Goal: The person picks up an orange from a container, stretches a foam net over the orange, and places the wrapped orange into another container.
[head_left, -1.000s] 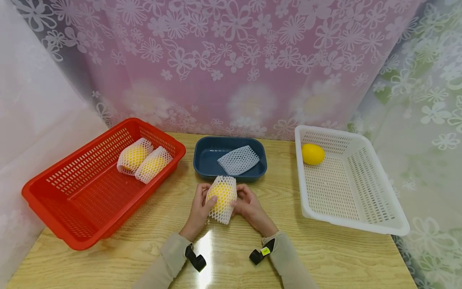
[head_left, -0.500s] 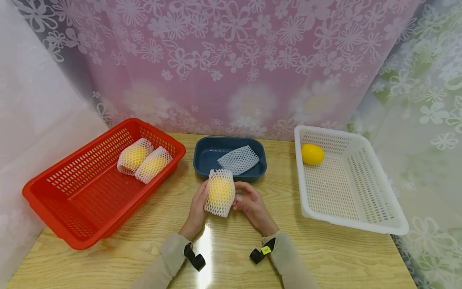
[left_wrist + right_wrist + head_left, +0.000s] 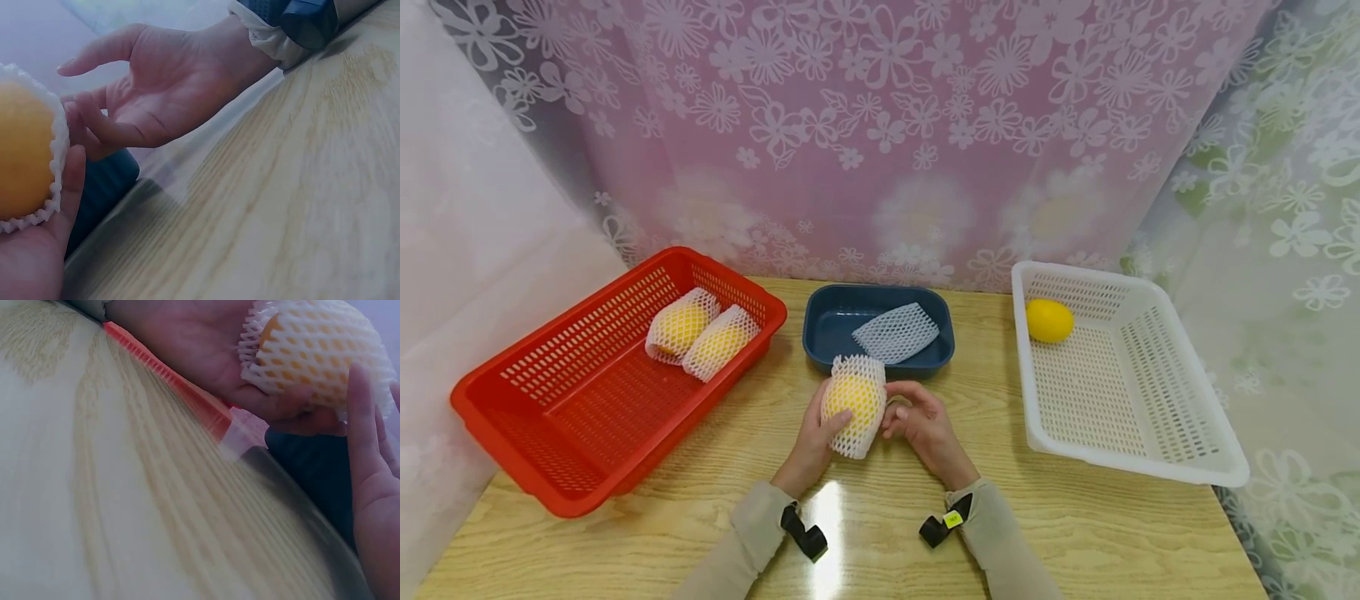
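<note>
My left hand (image 3: 811, 437) grips the netted fruit (image 3: 856, 398), nearside of the blue tray (image 3: 835, 323), long axis tray-ward; right hand (image 3: 929, 432) (fingers loose, nothing held) alongside.

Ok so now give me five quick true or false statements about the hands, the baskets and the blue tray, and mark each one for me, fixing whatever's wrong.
1. The left hand holds a netted yellow fruit. True.
2. The right hand is inside the red basket. False: the right hand is right by the netted yellow fruit.
3. A loose white net lies in the blue tray. True.
4. The white basket holds three fruits. False: the white basket holds one, a bare yellow fruit.
5. Two wrapped fruits lie in the red basket. True.
</note>
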`<state>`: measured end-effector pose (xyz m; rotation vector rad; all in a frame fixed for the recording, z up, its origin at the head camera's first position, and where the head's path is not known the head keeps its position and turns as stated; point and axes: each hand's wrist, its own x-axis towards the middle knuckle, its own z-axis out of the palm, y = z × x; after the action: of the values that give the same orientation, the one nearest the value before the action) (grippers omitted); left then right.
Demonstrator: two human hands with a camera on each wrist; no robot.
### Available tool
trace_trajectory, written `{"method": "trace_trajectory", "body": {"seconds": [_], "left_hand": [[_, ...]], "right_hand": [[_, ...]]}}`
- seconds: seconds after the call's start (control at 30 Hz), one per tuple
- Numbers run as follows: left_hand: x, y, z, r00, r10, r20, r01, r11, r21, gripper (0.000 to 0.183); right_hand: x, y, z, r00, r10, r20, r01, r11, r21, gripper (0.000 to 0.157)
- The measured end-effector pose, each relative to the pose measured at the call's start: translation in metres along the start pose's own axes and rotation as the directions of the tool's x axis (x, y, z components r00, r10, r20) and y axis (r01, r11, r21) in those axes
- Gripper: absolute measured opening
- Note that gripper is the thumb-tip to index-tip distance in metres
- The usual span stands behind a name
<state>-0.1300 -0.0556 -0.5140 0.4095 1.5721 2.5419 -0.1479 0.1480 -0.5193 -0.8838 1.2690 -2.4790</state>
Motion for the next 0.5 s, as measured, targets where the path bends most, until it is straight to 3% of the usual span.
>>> {"method": "trace_trajectory", "body": {"seconds": [0.17,0.27,0.4,0.5], "left_hand": [[0.001,0.001,0.000,0.999,-0.018,-0.042,0.015,0.997,-0.074,0.063],[0.000,0.006,0.001,0.997,-0.036,-0.066,0.029,0.994,-0.104,0.065],[-0.004,0.023,0.002,0.990,-0.108,-0.086,0.098,0.989,-0.107,0.070],[-0.008,0.043,0.002,0.980,-0.181,-0.088,0.169,0.978,-0.120,0.070]], "right_hand": [[0.001,0.003,0.002,0.996,-0.061,-0.068,0.052,0.991,-0.122,0.028],[0.001,0.005,0.004,0.982,-0.122,-0.142,0.083,0.964,-0.254,0.025],[0.002,0.006,0.009,0.957,-0.186,-0.221,0.079,0.905,-0.419,0.020],[0.006,0.003,0.021,0.945,-0.211,-0.250,0.038,0.829,-0.557,0.012]]}}
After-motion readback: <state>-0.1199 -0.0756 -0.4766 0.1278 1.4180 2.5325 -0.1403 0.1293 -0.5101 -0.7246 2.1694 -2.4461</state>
